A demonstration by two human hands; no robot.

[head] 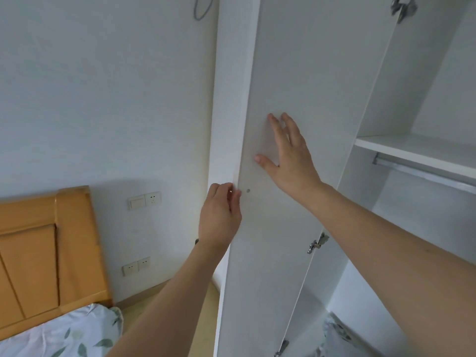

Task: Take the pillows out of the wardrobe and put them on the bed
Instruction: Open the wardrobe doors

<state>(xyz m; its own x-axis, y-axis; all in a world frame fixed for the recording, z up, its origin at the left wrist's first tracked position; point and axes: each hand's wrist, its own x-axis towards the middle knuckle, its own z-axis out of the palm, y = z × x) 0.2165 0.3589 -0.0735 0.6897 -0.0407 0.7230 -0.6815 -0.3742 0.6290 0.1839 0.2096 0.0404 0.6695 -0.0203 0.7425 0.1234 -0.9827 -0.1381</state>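
Nearest, at the lower right inside the wardrobe [412,228], lies a leaf-print pillow [337,333], below and right of both hands and closer to the right arm; its long axis cannot be judged. The left hand [221,215] pinches the free edge of the open door [296,73]. The right hand [288,150] presses flat, fingers straight, on the door's inner face. The bed [64,333] lies at lower left.
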